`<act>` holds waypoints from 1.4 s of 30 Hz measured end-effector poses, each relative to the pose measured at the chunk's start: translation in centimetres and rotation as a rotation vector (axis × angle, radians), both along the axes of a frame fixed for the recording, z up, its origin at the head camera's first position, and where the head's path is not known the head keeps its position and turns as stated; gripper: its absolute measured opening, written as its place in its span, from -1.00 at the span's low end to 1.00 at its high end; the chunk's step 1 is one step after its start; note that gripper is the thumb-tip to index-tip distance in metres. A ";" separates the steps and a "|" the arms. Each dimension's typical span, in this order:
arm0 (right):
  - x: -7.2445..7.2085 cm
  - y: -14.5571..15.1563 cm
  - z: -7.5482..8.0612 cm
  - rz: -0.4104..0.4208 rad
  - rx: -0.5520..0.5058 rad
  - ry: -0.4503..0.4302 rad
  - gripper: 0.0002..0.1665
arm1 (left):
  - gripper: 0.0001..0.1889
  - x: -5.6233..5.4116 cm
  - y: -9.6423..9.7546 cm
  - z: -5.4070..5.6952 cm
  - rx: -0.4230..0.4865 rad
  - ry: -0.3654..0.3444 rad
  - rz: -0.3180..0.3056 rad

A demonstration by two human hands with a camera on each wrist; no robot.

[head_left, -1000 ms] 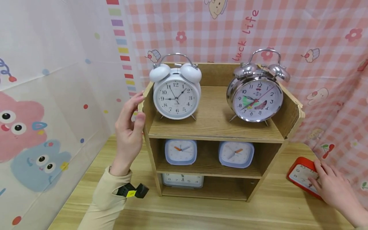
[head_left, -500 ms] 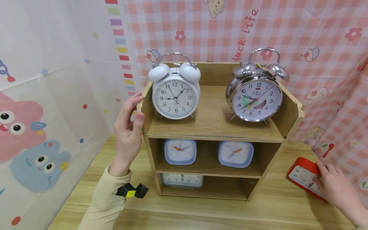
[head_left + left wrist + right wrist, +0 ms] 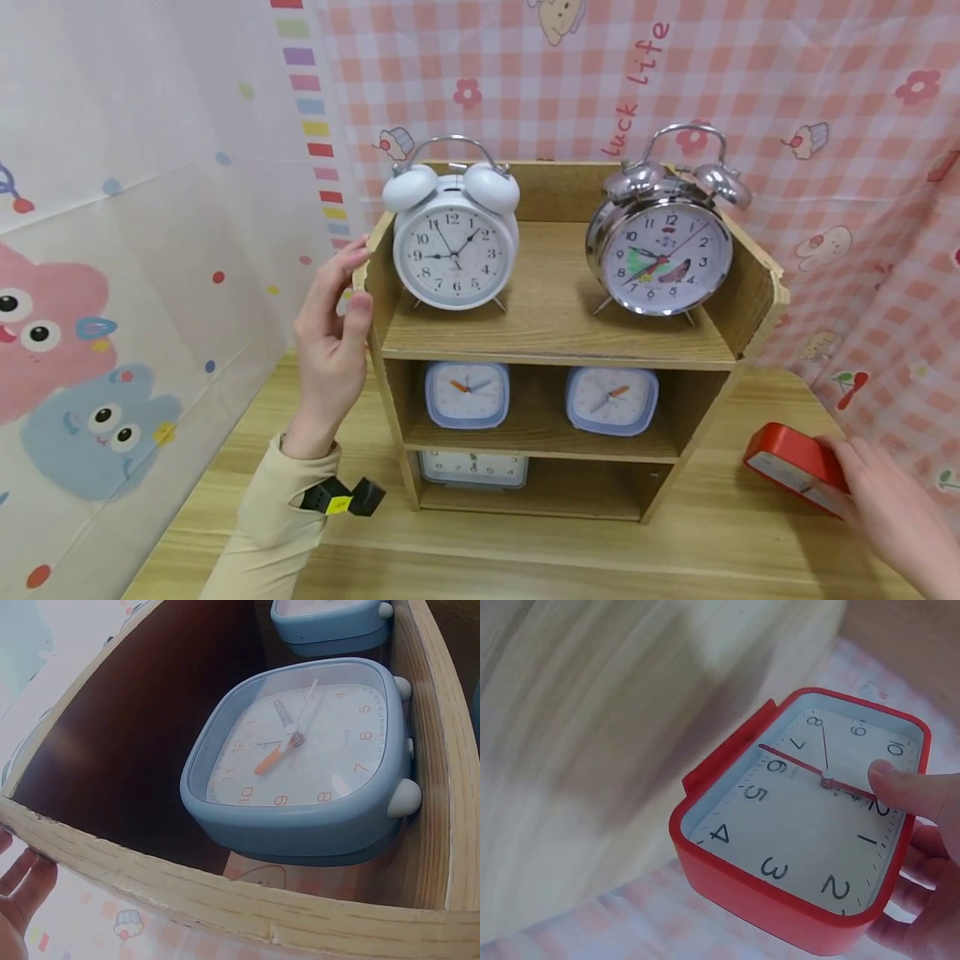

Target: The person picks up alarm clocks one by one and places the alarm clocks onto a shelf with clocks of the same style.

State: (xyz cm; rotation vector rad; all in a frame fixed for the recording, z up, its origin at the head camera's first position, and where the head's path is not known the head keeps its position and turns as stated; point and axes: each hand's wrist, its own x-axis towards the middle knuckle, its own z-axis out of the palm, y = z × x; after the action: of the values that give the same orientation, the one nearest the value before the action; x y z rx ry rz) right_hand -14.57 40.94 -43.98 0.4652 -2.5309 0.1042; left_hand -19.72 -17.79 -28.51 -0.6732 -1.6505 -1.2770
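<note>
My left hand (image 3: 332,346) rests against the left side panel of a small wooden shelf (image 3: 555,350), thumb at its front edge and fingers behind. At the right of the table, my right hand (image 3: 888,504) holds a red alarm clock (image 3: 802,458). In the right wrist view, the thumb presses the white dial while the fingers lie behind the case. That clock is tilted, so its top faces the head camera. A white twin-bell clock (image 3: 456,257) and a silver twin-bell clock (image 3: 666,258) stand on the shelf's top level.
Two blue-lilac clocks (image 3: 467,396) sit on the middle level, left and right. A pale rectangular clock (image 3: 474,469) stands at the left of the bottom level. A patterned cloth (image 3: 562,92) hangs behind. The wooden table (image 3: 525,558) extends in front.
My right hand has tipped the red clock, so more of its top and less of its dial shows in the head view. The left hand stays on the shelf panel.
</note>
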 end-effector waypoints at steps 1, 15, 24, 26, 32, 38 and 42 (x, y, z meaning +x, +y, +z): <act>0.2 -0.2 0.3 0.018 0.000 0.006 -0.42 | -0.28 0.0 0.0 0.0 0.003 0.003 0.000; 3.4 -4.1 3.4 0.159 0.049 0.041 0.09 | -0.28 0.1 -0.2 0.1 0.013 0.003 0.004; 4.6 -6.4 4.0 0.278 0.099 0.108 -0.05 | -0.28 0.1 -0.2 0.1 0.002 0.004 0.008; 5.0 -6.8 4.1 0.274 0.120 0.080 -0.05 | -0.28 0.1 -0.2 0.1 -0.002 0.003 0.012; 5.7 -7.9 4.1 0.308 0.168 0.008 -0.09 | -0.28 0.1 -0.1 0.1 -0.004 0.004 0.010; 6.0 -9.2 3.5 0.400 0.188 0.028 -0.18 | -0.29 0.0 -0.1 0.0 -0.006 -0.002 0.009; 6.3 -10.3 3.2 0.459 0.201 0.049 -0.17 | -0.31 0.0 -0.1 0.0 -0.008 -0.006 0.005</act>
State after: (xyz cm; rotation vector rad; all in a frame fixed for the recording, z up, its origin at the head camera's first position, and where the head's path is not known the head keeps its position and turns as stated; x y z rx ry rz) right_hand -8.29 30.68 -40.77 1.1099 -2.3521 0.0079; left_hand -19.71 -17.90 -28.52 -0.6705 -1.6624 -1.2708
